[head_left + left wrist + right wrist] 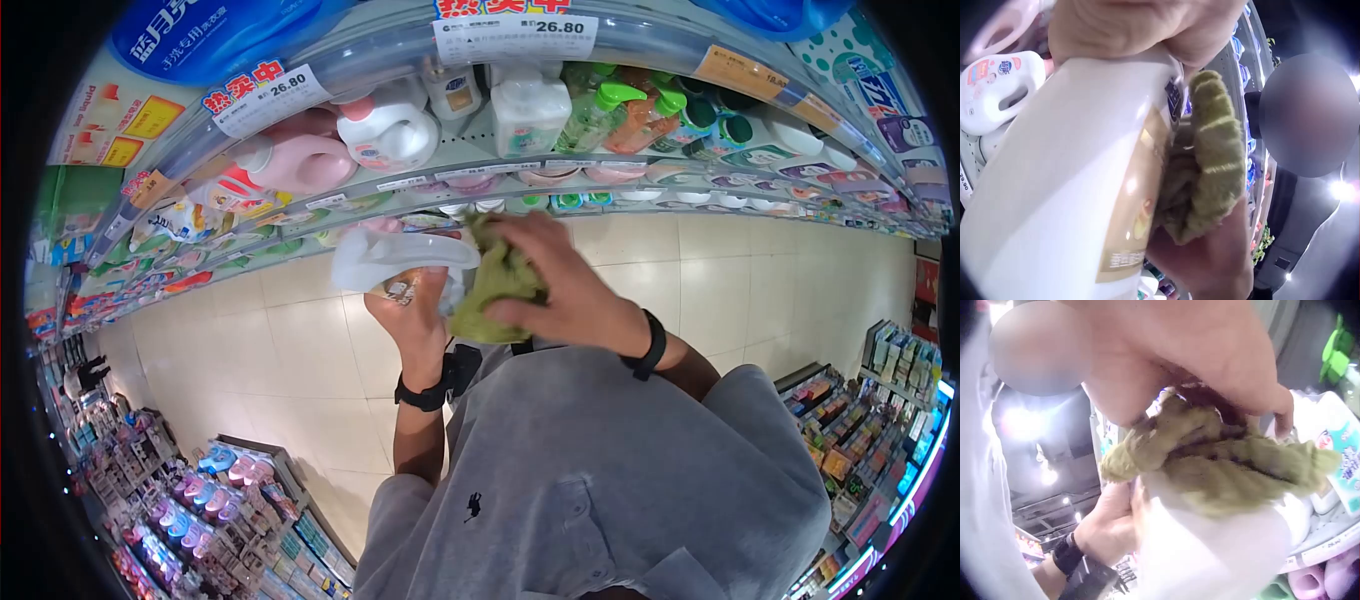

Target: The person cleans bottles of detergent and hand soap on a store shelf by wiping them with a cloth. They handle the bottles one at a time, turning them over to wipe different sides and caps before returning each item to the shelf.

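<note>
- Head view: my left hand [412,305], near the middle of the frame, grips a white bottle [375,258], with the thumb lying across its side by the tan label.
- Just right of it, my right hand [565,275] grasps a crumpled green cloth [495,295], fingers at the cloth's top and thumb lower down; the cloth is at the right end of the bottle.
- I have a dark band on each wrist, and my grey shirt [640,450] fills the bottom middle.
- Across the top runs a store shelf [465,132]; a pink jug [310,165] is at upper left, a white jug [388,130] right of it, and a green pump bottle [597,115] farther right. Price tags reading 26.80 hang above them.
- Pale floor tiles [650,245] show across the middle, with more goods at lower left and lower right.
- Left wrist view: my left hand, at the top, is closed around the upper part of the bottle, which slants down to lower left. The cloth is right of centre, beside the label, my right hand below it.
- Right wrist view: my right hand comes from the top and clutches the bunched cloth at centre. The bottle's white body shows below it, my left hand at lower left.
</note>
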The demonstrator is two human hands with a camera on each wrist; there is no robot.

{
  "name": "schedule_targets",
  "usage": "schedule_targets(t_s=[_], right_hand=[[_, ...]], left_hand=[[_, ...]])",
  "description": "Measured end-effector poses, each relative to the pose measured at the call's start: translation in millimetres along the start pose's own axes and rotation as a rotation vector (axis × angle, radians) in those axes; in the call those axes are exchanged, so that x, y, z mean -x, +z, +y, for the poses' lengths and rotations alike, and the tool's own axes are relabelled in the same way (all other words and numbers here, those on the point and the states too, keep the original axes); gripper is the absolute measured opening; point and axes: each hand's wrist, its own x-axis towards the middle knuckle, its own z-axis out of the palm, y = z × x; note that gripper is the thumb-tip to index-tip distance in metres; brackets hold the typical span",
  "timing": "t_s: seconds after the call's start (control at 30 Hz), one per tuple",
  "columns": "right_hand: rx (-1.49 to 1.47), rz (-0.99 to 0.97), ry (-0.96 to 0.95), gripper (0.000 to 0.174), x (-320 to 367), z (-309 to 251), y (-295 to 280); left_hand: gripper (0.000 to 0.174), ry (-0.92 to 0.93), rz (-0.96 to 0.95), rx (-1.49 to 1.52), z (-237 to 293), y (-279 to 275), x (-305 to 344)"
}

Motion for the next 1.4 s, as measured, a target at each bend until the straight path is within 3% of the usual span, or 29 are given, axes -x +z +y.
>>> schedule_targets(t_s=[0.07,0.17,0.2,0.3,0.4,0.5,0.63,0.73,0.83,0.97,1.0,1.13,1.23,1.27,1.37,1.4], right_hand=[[0.127,0.048,-0.1,0.088,-5,-14,17],[0.075,0.138,-0.141,0.087,-6,3,33],[0.003,0.05,-0.004,0.089,-5,4,31],[-0.065,0.008,0.12,0.095,-4,4,51],[0.274,0.199,-0.034,0.1,-21,-29,84],[0.403,0.473,-0.167,0.101,-45,-42,122],[0.398,0.282,-0.144,0.092,-38,-19,134],[0.131,0.247,-0.099,0.08,-40,-6,137],[-0.494,0.284,0.109,0.08,-46,-5,141],[-1.216,0.4,0.383,0.059,-54,-8,158],[-1.32,0.376,0.361,0.041,-59,-18,154],[-1.473,0.414,0.415,0.042,-68,-22,130],[-1.303,0.511,0.34,0.045,-70,-15,105],[-1.276,0.473,0.261,0.04,-69,-12,94],[-1.113,0.67,0.212,0.031,-70,-23,75],[-1.023,0.743,0.163,0.028,-68,-15,75]], left_hand=[[0.047,0.077,-0.037,-0.252,0,-4,2],[0.042,0.058,-0.073,0.165,18,0,-9],[0.041,0.046,-0.093,0.166,20,-10,-14],[0.04,0.067,-0.222,0.332,25,-39,-31],[0.041,0.077,-0.248,0.392,19,-56,-41],[0.036,0.143,-0.278,0.109,21,-75,-44],[0.045,0.195,-0.362,0.256,13,-113,-61],[0.047,0.216,-0.467,0.331,17,-133,-72],[0.051,0.106,-0.438,0.469,26,-145,-77],[0.056,0.239,-0.451,0.721,27,-140,-94],[0.057,0.257,-0.428,0.779,25,-135,-95],[0.055,0.352,-0.506,0.882,20,-118,-104],[0.058,0.267,-0.33,0.42,36,-93,-95],[0.06,0.177,-0.376,0.503,29,-91,-96],[0.053,-0.067,-0.128,0.452,10,-82,-81],[0.049,-0.237,-0.143,0.66,15,-76,-77]])
